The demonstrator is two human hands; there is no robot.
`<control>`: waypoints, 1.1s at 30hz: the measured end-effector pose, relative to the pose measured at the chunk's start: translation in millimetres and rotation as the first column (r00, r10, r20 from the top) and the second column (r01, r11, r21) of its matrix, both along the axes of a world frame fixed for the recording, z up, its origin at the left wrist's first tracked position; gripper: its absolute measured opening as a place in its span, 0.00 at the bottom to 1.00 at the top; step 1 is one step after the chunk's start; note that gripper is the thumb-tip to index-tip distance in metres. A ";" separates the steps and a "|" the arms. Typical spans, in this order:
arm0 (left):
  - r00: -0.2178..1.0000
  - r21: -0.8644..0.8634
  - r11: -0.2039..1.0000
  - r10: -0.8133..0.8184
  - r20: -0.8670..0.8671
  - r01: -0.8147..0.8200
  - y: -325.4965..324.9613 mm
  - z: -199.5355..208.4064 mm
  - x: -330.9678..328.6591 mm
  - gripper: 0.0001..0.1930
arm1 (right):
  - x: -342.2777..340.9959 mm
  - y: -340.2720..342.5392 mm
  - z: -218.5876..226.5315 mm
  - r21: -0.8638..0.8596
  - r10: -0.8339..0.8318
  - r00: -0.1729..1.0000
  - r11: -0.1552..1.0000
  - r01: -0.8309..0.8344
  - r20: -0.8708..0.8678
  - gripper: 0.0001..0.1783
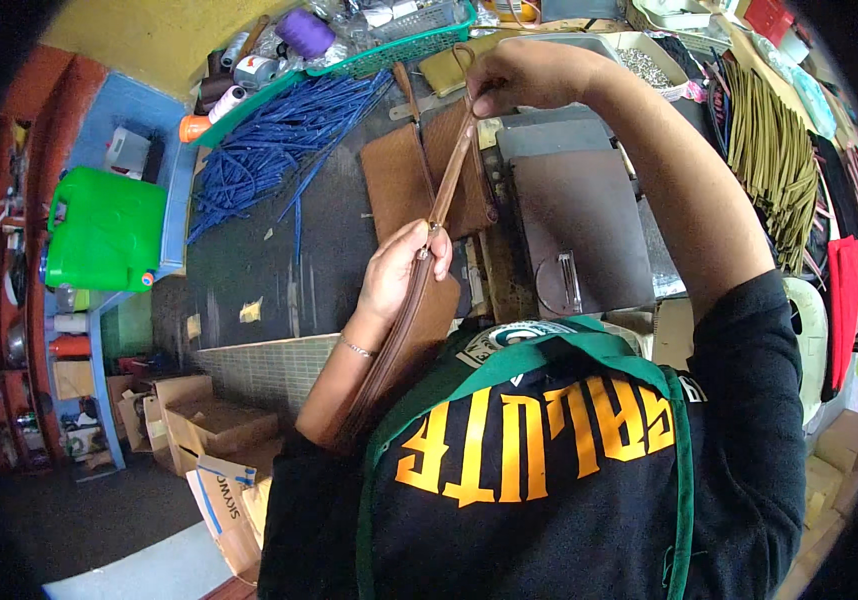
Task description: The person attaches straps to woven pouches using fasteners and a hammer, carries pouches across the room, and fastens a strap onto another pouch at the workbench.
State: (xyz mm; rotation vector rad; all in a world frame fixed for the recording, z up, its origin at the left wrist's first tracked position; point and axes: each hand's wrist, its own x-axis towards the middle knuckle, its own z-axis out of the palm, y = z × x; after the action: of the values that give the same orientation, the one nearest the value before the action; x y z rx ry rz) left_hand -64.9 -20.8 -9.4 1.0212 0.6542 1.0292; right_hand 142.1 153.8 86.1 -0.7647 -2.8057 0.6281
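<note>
A broad, dark-topped worktable (334,270) spreads in front of the person. On its right half lies a flat, rectangular, dark grey-brown piece (584,215) that looks like leather, with a rounded shape near its lower edge. On the left half, a tangled heap of thin, bright blue strips (249,165) fans out beside a green mesh plastic basket (379,60). At the far right hangs a thick bundle of long, olive-green strips (769,165), and at the far left sits a bright green plastic jerrycan (104,228). Near the middle of the table lies a flat, brown, textured panel (389,180). Above it, a long, narrow, brown leather-like strip (457,165) slants between the person's hands. The right hand (519,75), raised higher and farther out, pinches the strip's upper part between thumb and closely gathered fingers. The left hand (394,270) curls its fingers around the work lower down, where the strip meets a longer, brown, ridged band (394,330) running down along the forearm. By the left fingertips shows a small, metal-looking fitting (435,228), too small to make out clearly.
</note>
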 end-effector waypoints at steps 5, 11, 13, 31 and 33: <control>1.000 0.040 0.999 -0.006 0.013 0.005 1.9 -3.0 0.0 0.15 | -5.4 0.0 7.9 0.077 -0.008 0.999 0.997 0.011 -0.040 0.11; 0.999 0.064 0.998 -0.017 0.034 0.015 4.3 -6.8 -1.3 0.14 | -10.2 -2.1 13.5 0.110 -0.016 0.998 0.994 0.023 -0.057 0.11; 0.999 0.062 0.998 -0.019 0.046 0.016 4.2 -8.0 -1.7 0.14 | -14.3 -6.9 18.6 0.126 -0.020 0.999 0.992 0.026 -0.049 0.12; 0.777 -0.257 0.959 0.071 0.625 0.119 -7.5 -25.3 2.1 0.10 | 17.3 25.9 -44.6 0.305 -0.139 0.926 0.918 0.253 -0.350 0.26; 0.772 -0.249 0.960 0.059 0.632 0.131 -4.6 -26.7 2.9 0.11 | 22.5 26.8 -48.7 0.282 -0.166 0.925 0.921 0.269 -0.342 0.26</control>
State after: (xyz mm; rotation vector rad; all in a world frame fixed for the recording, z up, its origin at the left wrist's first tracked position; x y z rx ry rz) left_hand -62.0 -25.4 -36.1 0.3790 0.1996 1.1262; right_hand 164.7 180.6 37.3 -0.8165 -2.4000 0.2140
